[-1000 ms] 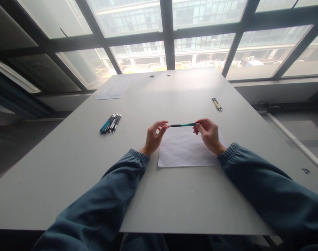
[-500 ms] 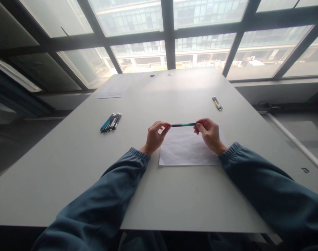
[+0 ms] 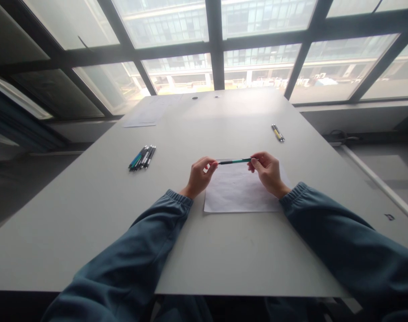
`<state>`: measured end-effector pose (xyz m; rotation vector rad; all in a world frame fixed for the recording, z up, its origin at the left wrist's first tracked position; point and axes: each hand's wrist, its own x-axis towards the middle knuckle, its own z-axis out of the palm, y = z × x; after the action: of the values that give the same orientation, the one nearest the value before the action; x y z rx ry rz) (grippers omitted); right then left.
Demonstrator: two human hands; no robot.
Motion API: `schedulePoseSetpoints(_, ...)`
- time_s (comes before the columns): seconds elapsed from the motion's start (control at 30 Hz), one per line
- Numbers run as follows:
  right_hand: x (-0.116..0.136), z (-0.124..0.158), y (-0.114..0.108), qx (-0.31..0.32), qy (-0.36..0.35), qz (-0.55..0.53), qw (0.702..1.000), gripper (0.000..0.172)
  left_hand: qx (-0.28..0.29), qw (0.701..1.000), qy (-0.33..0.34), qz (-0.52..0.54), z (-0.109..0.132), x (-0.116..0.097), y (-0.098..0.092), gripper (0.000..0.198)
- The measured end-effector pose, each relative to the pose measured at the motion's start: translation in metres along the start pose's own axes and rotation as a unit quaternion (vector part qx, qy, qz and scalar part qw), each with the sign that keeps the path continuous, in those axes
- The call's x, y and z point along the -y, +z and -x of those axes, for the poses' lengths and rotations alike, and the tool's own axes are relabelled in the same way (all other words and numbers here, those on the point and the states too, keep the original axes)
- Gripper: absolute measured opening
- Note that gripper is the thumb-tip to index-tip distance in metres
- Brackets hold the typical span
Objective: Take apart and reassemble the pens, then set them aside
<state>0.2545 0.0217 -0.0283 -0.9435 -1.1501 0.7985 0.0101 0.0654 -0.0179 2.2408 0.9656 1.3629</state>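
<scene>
A green pen [image 3: 236, 161] with a dark grip is held level between my two hands, just over the far edge of a white sheet of paper [image 3: 240, 192]. My left hand [image 3: 200, 175] pinches its tip end between thumb and fingertips. At the other end my right hand [image 3: 267, 171] is closed on the barrel near the clip, thumb on the near side. The very end of the pen is hidden in the right fingers.
Left on the white table [image 3: 90, 223] lies a bundle of several pens [image 3: 142, 158], dark and teal. Two pens [image 3: 278, 133], one partly yellow, rest at the right. Printed sheets [image 3: 141, 112] lie at the far left corner. Windows stand beyond the table.
Both hands hold the pen almost in the same place. The pen tilts slightly more, its left end a touch lower.
</scene>
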Motion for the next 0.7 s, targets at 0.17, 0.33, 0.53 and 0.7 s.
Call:
schedulePoseSetpoints(0.17, 0.0006, -0.0002, 0.0008, 0.001, 0.0, -0.001, 1.0, 0.024, 0.004, 1.0, -0.006, -0.008, -0.0005, -0.0022, 0.0002, 0.039)
schedulePoseSetpoints(0.33, 0.0034, 0.0001, 0.0018, 0.0, 0.004, -0.002, 1.0, 0.025, 0.009, 1.0, -0.012, -0.015, -0.0001, -0.0006, 0.0004, 0.044)
schedulePoseSetpoints(0.53, 0.004, 0.0006, 0.0019, 0.003, 0.004, 0.0, 1.0, 0.024, 0.01, 0.999, -0.031, -0.018, 0.0006, 0.001, 0.0001, 0.045)
schedulePoseSetpoints(0.7, 0.0037, 0.0003, 0.002, 0.002, 0.0, -0.003, 1.0, 0.023, 0.016, 0.999, -0.05, -0.012, 0.0005, -0.0005, 0.0002, 0.047)
